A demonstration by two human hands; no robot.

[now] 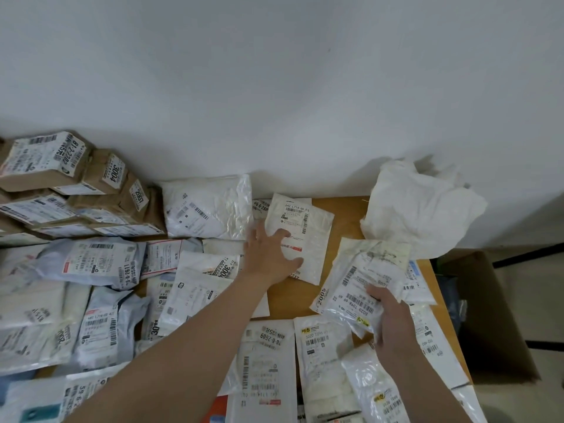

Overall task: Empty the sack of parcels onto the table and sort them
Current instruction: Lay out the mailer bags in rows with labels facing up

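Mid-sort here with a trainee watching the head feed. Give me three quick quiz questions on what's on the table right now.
1. True or false: the left hand lies flat on a white mailer.
2. What sits at the table's far right corner? A) the crumpled white sack B) a red crate C) a scale
3. Fill in: the brown cardboard boxes are stacked at the far ____ of the wooden table.

Key: 1 true; 2 A; 3 left. The right hand grips a clear plastic parcel.

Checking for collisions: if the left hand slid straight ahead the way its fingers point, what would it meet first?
Probably nothing new: the left hand already lies on the white mailer. Past it are bare table and wall.
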